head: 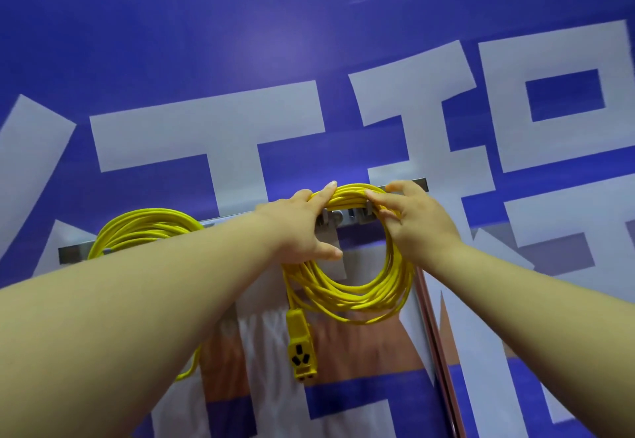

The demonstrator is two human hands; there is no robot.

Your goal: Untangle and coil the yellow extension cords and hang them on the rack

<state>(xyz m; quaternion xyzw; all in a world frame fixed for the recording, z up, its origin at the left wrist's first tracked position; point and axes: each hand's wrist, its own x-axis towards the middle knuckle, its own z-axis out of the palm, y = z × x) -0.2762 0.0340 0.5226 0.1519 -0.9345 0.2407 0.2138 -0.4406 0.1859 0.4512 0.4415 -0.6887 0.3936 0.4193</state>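
A coiled yellow extension cord drapes over hooks at the right end of a wall rack, its socket end dangling. The left hand wraps the bundle's top, thumb underneath; the right hand curls its fingers over the strands just beside it. Light and limp, the loops would likely splay unless gathered at the top. A second coil hangs to the left, against a blue banner.
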